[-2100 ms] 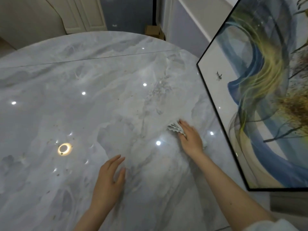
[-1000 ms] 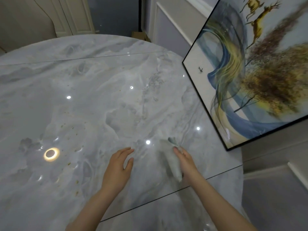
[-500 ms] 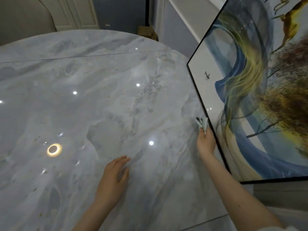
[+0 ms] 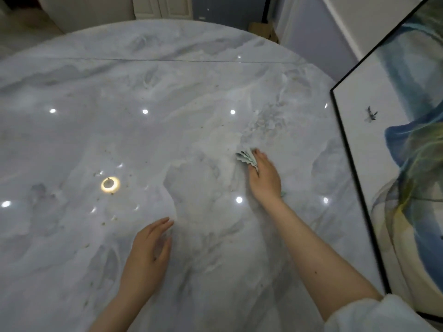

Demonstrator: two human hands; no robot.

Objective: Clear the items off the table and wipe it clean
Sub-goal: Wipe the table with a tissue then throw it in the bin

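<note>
A glossy grey marble round table [image 4: 167, 80] fills the head view, with ceiling lights reflected in it. My right hand [image 4: 265, 178] lies flat on a small pale green folded cloth [image 4: 244, 157] and presses it to the tabletop right of centre. The cloth's wavy edge sticks out past my fingertips, and a bit of it shows by my wrist. My left hand [image 4: 148, 255] rests palm down on the table near me, fingers straight, holding nothing. Small brown crumbs [image 4: 105, 221] dot the left half of the surface.
A large black-framed painting [image 4: 395, 140] leans at the table's right edge, close to my right arm. Beyond the far rim are a white door [image 4: 163, 7] and a cardboard box [image 4: 263, 29] on the floor.
My right hand slid the cloth from beside the painting's frame leftward, toward the table's middle. My left hand stayed planted on the table. The head camera shifted slightly.
</note>
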